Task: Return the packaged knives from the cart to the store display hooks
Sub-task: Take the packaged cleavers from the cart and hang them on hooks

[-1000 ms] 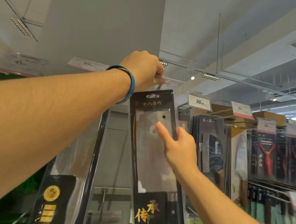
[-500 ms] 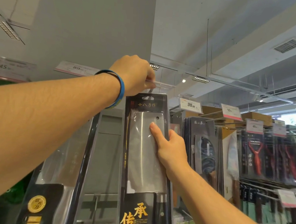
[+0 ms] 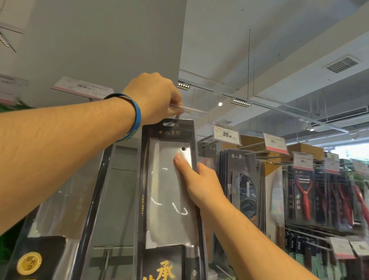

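A packaged cleaver [image 3: 163, 206], in a black card with a clear window and gold characters, hangs upright in the middle of the view. My right hand [image 3: 199, 184] grips its right edge, thumb pressed on the window near the blade's hole and fingers behind the card. The card's hang hole sits at the metal display hook [image 3: 177, 116]. My left hand [image 3: 153, 98], with a blue wristband, pinches the clear price tag holder [image 3: 193, 111] at the hook's front end, just above the card's top.
Another packaged knife [image 3: 39, 238] hangs at the lower left under an 89 price tag [image 3: 82, 87]. To the right are rows of hooks with packaged knives [image 3: 244, 187], red peelers [image 3: 303, 195] and price tags [image 3: 226, 135]. A grey pillar stands behind.
The cleaver package has swung from tilted to nearly upright, its top now at the hook. My right thumb sits higher on the window. My left hand stays on the tag holder.
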Demonstrator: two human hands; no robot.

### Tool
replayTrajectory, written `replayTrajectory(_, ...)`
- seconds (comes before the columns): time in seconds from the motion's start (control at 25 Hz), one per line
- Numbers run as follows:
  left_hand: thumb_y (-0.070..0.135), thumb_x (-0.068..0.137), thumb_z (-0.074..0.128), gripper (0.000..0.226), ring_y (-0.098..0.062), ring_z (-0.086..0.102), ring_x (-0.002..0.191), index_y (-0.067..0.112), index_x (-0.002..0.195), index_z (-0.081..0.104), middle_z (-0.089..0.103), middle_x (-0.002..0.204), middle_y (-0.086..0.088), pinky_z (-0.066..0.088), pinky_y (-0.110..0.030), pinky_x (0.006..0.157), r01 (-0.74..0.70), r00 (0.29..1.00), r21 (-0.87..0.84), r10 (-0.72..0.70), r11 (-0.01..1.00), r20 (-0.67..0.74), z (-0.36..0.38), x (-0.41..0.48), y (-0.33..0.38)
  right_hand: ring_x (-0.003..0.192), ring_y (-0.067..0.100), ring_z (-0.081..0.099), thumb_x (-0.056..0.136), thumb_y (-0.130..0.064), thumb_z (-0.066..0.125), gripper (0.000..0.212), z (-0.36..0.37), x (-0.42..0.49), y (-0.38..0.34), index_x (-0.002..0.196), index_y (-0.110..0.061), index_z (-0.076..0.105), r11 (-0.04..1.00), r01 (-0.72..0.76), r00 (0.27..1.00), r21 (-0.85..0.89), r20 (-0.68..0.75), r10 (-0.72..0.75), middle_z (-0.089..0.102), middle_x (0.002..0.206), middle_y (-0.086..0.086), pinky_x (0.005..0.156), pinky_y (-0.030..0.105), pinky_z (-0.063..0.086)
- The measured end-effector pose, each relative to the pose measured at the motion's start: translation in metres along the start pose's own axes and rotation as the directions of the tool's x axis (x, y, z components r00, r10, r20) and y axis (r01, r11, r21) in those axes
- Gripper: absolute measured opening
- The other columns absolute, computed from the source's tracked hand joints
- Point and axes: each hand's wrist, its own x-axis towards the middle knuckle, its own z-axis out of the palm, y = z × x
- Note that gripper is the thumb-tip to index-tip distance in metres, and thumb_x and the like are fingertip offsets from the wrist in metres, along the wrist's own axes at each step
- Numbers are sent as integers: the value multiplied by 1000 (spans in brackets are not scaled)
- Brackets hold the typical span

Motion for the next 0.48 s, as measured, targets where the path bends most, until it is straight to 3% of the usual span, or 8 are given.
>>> replayTrajectory(0.08, 51, 96, 54, 28, -26, 58, 78, 31, 101, 74, 70, 92, 0, 40, -30, 63, 12, 1000, 22, -12, 1000, 2, -2, 2, 0, 124, 28, 61, 81, -78, 61, 90, -1, 3, -3, 133, -4, 58, 998, 31, 1000, -53, -5, -31, 63, 137, 11, 103, 47, 52)
replayTrajectory(0.2, 50, 97, 53, 27, -27, 57, 76, 32, 98, 73, 68, 89, 0, 40, -30, 62, 5, 1000, 51, -6, 999, 8, -5, 3, 0, 115, 22, 62, 85, -75, 60, 75, -6, 2, -3, 115, -6, 61, 996, 41, 996, -73, -72, -46, 64, 126, 5, 104, 48, 50)
replayTrajectory(0.48, 52, 97, 51, 29, -24, 57, 75, 32, 100, 72, 66, 86, 2, 39, -29, 59, 15, 1000, 49, -15, 999, 1, -3, 4, 1, 132, 27, 55, 83, -78, 58, 95, -10, -2, 4, 150, -11, 48, 999, 32, 998, -44, -56, -34, 56, 147, 8, 111, 49, 46)
